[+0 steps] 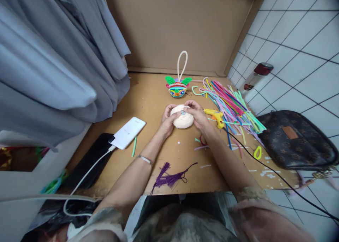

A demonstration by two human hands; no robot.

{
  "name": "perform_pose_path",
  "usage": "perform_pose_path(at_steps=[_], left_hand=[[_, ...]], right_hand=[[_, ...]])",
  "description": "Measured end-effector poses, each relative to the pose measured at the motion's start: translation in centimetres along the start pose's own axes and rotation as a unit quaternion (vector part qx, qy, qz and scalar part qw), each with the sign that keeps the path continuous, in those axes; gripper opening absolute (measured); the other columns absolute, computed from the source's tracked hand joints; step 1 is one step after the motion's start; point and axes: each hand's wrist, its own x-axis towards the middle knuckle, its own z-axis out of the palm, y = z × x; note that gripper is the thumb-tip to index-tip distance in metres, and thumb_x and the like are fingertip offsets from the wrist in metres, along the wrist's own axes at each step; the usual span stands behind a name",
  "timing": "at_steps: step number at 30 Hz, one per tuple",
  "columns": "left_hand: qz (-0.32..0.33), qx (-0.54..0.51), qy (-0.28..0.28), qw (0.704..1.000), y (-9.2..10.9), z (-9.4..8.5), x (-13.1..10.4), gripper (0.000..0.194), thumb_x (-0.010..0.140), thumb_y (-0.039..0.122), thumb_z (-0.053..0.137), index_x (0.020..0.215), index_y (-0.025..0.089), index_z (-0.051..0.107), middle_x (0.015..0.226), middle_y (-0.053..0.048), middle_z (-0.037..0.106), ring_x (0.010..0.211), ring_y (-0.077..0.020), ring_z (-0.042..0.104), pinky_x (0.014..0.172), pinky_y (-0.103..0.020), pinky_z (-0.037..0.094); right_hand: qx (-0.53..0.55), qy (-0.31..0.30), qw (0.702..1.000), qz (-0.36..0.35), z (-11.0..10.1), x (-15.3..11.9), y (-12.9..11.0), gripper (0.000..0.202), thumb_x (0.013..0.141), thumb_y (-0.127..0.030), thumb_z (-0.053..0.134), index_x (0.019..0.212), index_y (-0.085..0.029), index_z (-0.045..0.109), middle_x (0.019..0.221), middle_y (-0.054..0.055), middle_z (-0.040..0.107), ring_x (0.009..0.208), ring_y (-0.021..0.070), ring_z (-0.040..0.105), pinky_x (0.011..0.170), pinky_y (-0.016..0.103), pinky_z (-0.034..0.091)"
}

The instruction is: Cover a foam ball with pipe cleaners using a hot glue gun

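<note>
Between my two hands is a round, cream-coloured ball (183, 122), slightly flattened, with a small grey spot near its top. My left hand (168, 119) is wrapped around its left side, thumb on top. My right hand (198, 115) grips the other side, its thumb near the grey spot. Just behind stands a colourful lion-head ornament (177, 90) with green ears and a white hanging loop. A yellow glue gun (215, 116) lies to the right of my right hand. Below the ball, a purple tassel (171, 178) rests on the wooden table (148, 104).
Many coloured pipe cleaners (230, 104) are heaped at the right. A brown patterned bag (293, 139) sits beyond them, near a bottle (255, 76). The glue gun's black cord (254, 161) runs right. At left are a plugged-in white phone (129, 132) and a grey curtain (58, 58).
</note>
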Motion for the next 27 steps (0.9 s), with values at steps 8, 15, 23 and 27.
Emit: perform_pose_path(at_steps=[8, 15, 23, 27], left_hand=[[0.037, -0.002, 0.022, 0.999, -0.6, 0.3, 0.2, 0.047, 0.060, 0.040, 0.086, 0.097, 0.024, 0.061, 0.118, -0.002, 0.072, 0.097, -0.0174, 0.069, 0.082, -0.026, 0.055], [0.070, 0.054, 0.021, 0.996, -0.7, 0.2, 0.2, 0.034, 0.066, 0.045, 0.084, 0.087, 0.022, 0.069, 0.133, -0.009, 0.070, 0.129, -0.0281, 0.064, 0.100, -0.035, 0.054], [0.114, 0.102, 0.007, 0.988, -0.5, -0.2, 0.3, 0.023, 0.072, 0.044, 0.080, 0.081, 0.023, 0.076, 0.118, -0.009, 0.072, 0.136, -0.0310, 0.060, 0.116, -0.045, 0.045], [0.127, 0.125, 0.007, 0.984, -0.6, -0.3, 0.5, 0.023, 0.073, 0.044, 0.081, 0.083, 0.024, 0.079, 0.118, -0.009, 0.071, 0.134, -0.0308, 0.062, 0.116, -0.045, 0.046]], right_hand=[[-0.098, 0.007, 0.989, -0.108, -0.1, 0.5, 0.7, 0.012, 0.063, -0.036, 0.071, 0.068, -0.026, 0.074, 0.097, 0.003, 0.066, 0.103, 0.0239, 0.061, 0.099, 0.038, 0.047], [-0.096, 0.026, 0.989, -0.107, -0.3, 0.8, 1.4, 0.017, 0.065, -0.039, 0.070, 0.076, -0.026, 0.069, 0.090, 0.000, 0.063, 0.092, 0.0219, 0.059, 0.091, 0.036, 0.047], [-0.086, 0.030, 0.988, -0.122, 0.1, 0.5, 1.1, 0.013, 0.064, -0.037, 0.071, 0.070, -0.026, 0.069, 0.089, 0.000, 0.062, 0.093, 0.0220, 0.059, 0.091, 0.035, 0.045], [-0.083, 0.031, 0.990, -0.114, 0.0, 0.4, 1.2, 0.016, 0.063, -0.039, 0.071, 0.072, -0.026, 0.069, 0.089, 0.001, 0.063, 0.093, 0.0223, 0.059, 0.093, 0.037, 0.047]])
